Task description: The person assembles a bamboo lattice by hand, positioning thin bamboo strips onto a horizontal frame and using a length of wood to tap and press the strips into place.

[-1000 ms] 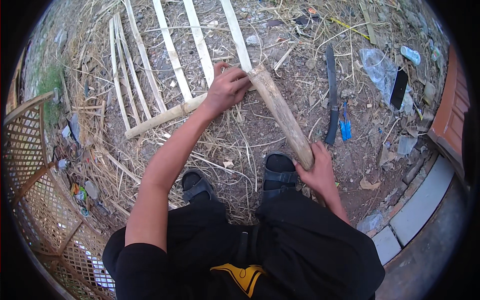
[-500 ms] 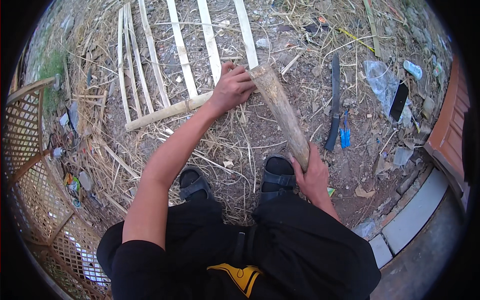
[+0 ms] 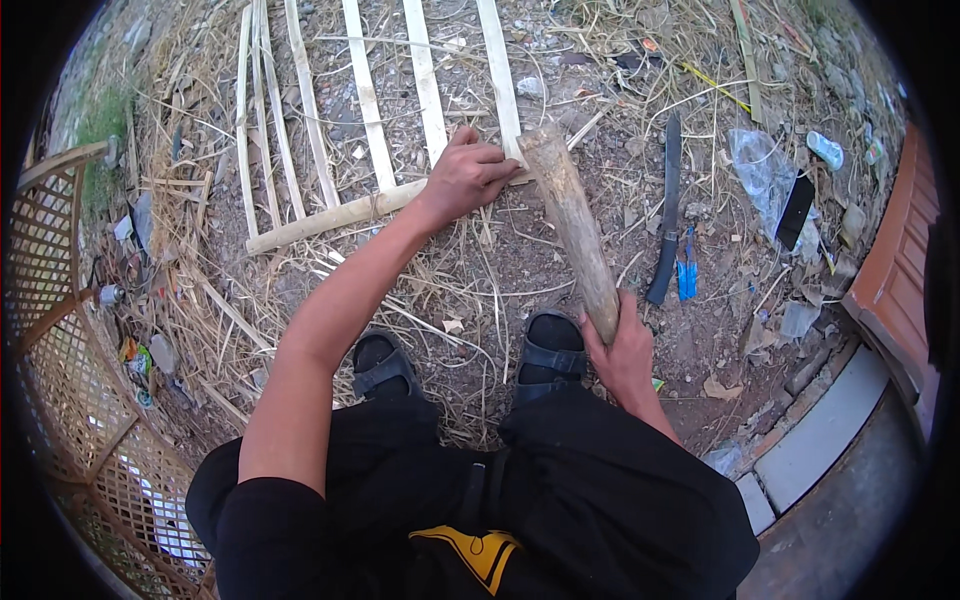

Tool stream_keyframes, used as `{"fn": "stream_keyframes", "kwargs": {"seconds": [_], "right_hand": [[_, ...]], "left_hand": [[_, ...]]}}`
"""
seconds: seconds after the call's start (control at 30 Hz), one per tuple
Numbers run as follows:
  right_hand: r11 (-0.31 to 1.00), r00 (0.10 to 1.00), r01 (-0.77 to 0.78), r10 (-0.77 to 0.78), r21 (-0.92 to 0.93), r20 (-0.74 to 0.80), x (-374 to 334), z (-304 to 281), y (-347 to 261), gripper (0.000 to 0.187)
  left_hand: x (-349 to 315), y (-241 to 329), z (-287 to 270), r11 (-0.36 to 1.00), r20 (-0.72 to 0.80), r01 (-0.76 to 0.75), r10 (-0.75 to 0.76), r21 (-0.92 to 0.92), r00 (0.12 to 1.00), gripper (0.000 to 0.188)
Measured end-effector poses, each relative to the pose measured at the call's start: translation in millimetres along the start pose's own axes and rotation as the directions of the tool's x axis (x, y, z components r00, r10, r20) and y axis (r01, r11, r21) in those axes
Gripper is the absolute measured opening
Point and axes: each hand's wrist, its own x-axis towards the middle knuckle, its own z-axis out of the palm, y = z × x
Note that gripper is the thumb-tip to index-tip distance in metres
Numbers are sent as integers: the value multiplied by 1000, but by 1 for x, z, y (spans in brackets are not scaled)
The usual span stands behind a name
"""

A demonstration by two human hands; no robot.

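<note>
My left hand (image 3: 462, 182) is closed around the right part of a pale round crosspiece (image 3: 345, 214), its fingertips by the foot of the rightmost flat slat (image 3: 500, 75). Several more pale slats (image 3: 368, 100) run from the crosspiece away from me, some close together at the left. In my right hand (image 3: 622, 352) is the narrower end of a thick wooden log (image 3: 572, 220). Its wide, worn end is tilted up and away from me, just right of my left fingertips, apparently with a small gap. What lies under my left fingers is hidden.
A dark machete (image 3: 669, 200) lies to the right, near a blue scrap (image 3: 686, 272). Farther right are a clear plastic bag (image 3: 757, 165), a crushed can (image 3: 825, 150) and a brown metal panel (image 3: 895, 250). At left stands a woven lattice (image 3: 60, 370). Dry straw litters the ground.
The log's wide end has shifted slightly right, off my left fingertips. My left hand stays at the crosspiece, its fingers a little more drawn in. The view has moved slightly.
</note>
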Motion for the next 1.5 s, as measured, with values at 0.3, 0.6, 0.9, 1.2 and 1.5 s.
{"fn": "stream_keyframes", "kwargs": {"seconds": [0.3,0.6,0.9,1.2,1.5], "right_hand": [[999,998,-50,50,-15,32,-2,-1,0,50],[999,997,-21,23,-43,67,1,1,-14,46],[1000,999,-28,28,3,26,-1,1,-11,48],[999,1000,-11,12,45,-13,0,4,-12,45],[997,997,-79,78,12,20,-2,4,-15,40]], "left_hand": [[-1,-1,3,999,20,7,-8,31,1000,10],[-5,-4,0,999,34,-19,17,44,999,5],[-5,-2,1,999,3,24,-24,27,1000,11],[-2,-3,1,1000,-25,24,-23,13,999,7],[-5,-1,1,999,-11,24,-24,41,1000,6]]}}
